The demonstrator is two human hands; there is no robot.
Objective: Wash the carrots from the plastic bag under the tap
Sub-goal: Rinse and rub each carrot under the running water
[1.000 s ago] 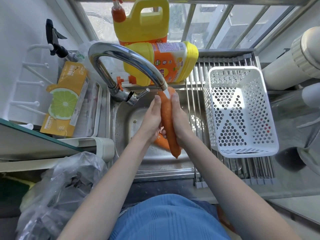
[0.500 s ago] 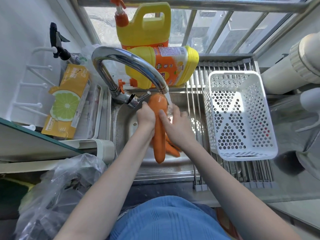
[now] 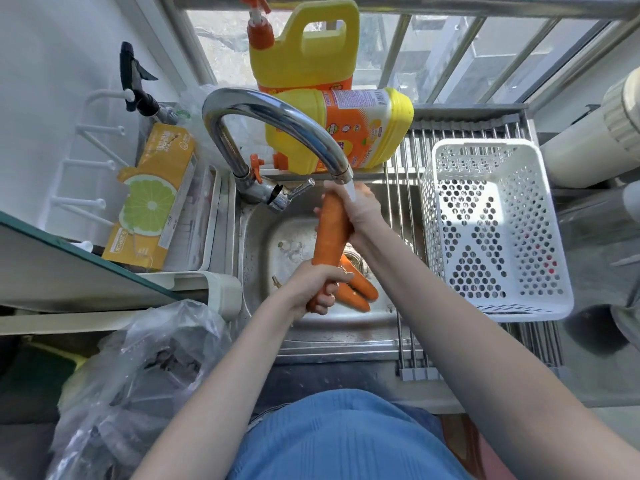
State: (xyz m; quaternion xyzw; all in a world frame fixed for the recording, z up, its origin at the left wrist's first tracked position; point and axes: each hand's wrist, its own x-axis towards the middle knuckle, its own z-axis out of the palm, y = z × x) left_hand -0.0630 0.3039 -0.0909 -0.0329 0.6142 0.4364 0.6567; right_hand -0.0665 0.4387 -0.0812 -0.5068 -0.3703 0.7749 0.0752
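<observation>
A long orange carrot (image 3: 330, 233) stands nearly upright over the steel sink (image 3: 263, 237), its thick top under the running tap (image 3: 277, 123). My left hand (image 3: 317, 287) is wrapped around its thin lower end. My right hand (image 3: 360, 206) grips the top, and the water stream runs over its fingers. Two more carrots (image 3: 356, 289) lie on the sink floor near the drain, partly behind my left hand. The crumpled clear plastic bag (image 3: 145, 375) sits on the counter at the lower left.
A white perforated basket (image 3: 491, 230) stands on a roll-up steel rack (image 3: 408, 209) to the right of the sink. Two yellow detergent jugs (image 3: 332, 129) sit behind the tap. A yellow box with a lime picture (image 3: 152, 199) lies in a tray at the left.
My left hand has slid down from the carrot's top to its thin lower end. My right hand has moved up to the top under the spout.
</observation>
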